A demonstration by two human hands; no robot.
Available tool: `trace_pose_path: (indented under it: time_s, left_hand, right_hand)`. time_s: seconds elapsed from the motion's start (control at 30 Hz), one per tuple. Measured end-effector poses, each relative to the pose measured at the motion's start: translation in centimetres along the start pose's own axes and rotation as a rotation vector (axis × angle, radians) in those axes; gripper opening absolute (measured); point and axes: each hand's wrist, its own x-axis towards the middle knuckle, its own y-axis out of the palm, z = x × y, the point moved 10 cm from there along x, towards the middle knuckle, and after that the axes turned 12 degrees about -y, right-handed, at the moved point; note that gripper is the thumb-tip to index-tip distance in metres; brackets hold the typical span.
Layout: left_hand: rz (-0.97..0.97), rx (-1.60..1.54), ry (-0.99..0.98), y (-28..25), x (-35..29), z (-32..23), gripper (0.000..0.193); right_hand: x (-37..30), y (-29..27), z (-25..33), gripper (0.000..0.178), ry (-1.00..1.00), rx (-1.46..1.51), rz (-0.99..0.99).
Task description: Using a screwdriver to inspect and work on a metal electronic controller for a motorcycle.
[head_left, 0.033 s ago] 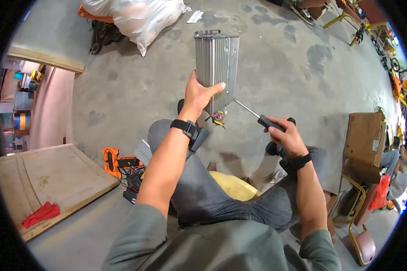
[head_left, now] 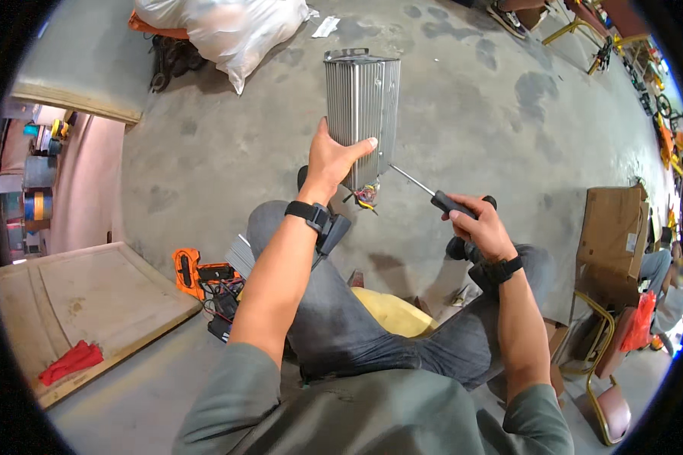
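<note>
The left grip clasps the ribbed metal case near its lower end, thumb across the ribs and the other fingers mostly hidden behind. The case is ahead of the person's knees, its long side pointing away; whether anything supports it from below cannot be told. The right grip is closed around the handle of a screwdriver, whose tip is at or just beside the case's lower right edge; contact is unclear.

With one hand steadying the case, it could twist under a sideways push, and a poorly seated tip could slip and scratch the metal or jab the loose wires at the near end.

The grey concrete floor is stained with dark patches. A white sack lies at the far left, a wooden panel carries a red cloth, and a cardboard box stands right.
</note>
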Motion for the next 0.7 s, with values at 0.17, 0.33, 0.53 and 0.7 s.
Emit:
trace_pose_path:
  time_s: [0.17, 0.33, 0.53, 0.7]
  left_hand:
    - [0.070, 0.004, -0.031, 1.3, -0.1, -0.3, 0.061]
    - [0.073, -0.015, -0.009, 1.6, -0.1, -0.1, 0.059]
    - [0.104, -0.039, 0.027, 2.2, 0.0, -0.1, 0.057]
    - [0.089, -0.040, 0.015, 1.9, 0.0, 0.1, 0.058]
  right_hand:
    - [0.6, 0.0, -0.3, 0.039, 0.004, 0.037, -0.004]
    - [0.7, -0.1, -0.4, 0.039, -0.005, 0.022, -0.012]
    - [0.6, -0.5, -0.5, 0.039, -0.004, 0.031, -0.034]
    - [0.6, 0.0, -0.4, 0.037, -0.005, 0.065, -0.021]
